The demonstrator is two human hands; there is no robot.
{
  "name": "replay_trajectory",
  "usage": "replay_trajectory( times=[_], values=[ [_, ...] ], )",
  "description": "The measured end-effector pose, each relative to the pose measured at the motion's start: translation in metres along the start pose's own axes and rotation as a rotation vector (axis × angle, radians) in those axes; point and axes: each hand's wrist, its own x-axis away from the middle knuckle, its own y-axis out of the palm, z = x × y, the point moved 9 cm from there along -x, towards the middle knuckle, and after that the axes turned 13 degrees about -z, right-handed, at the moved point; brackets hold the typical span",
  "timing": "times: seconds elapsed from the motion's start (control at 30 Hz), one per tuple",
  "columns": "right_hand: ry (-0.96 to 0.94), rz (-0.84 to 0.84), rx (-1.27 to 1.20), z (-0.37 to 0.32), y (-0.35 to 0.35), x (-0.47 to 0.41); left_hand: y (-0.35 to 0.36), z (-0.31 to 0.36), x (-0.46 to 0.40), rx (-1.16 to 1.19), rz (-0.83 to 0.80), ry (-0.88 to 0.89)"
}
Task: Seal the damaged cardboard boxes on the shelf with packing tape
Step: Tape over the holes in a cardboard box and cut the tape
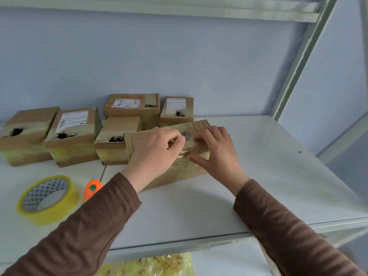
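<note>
Cardboard box (171, 172) under both hands at the middle of a white shelf (268, 168).

Clear tape (184, 151) lies across the box's top and front, over a dark hole between the hands. The left hand (154, 152) lies on the top with its fingers curled, the tips pinching or pressing the tape by the hole; which of the two cannot be told. The right hand (217, 151) lies on the box's right end, fingers bent down on the tape and thumb stretched along the front edge. Both sleeves are brown. Just behind and to the left stand five more boxes (73, 136), each with a torn dark hole in its top, two of them nearer the wall. On the shelf at the left lies a yellow tape roll (47, 199) on its side, with an orange cutter (92, 189) just beside it.
</note>
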Motion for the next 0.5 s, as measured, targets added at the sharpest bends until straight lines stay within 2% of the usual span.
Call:
replay_trajectory(
  times=[0.1,0.2,0.3,0.4,0.5],
  values=[
    [-0.021,-0.106,0.097,-0.001,0.012,0.002,-0.001,-0.002,-0.003,-0.126,0.032,-0.034],
    [-0.024,-0.125,0.005,0.004,0.011,0.002,0.005,0.004,-0.004,-0.256,0.05,-0.012],
    [-0.029,-0.071,-0.103,0.004,0.004,0.001,0.013,0.009,-0.001,-0.381,0.008,0.043],
    [-0.005,-0.01,-0.06,0.001,0.003,0.001,0.021,0.013,0.002,-0.515,-0.049,0.052],
    [-0.015,-0.028,-0.005,0.001,0.008,0.003,0.025,0.014,0.004,-0.612,-0.106,0.053]
  ],
)
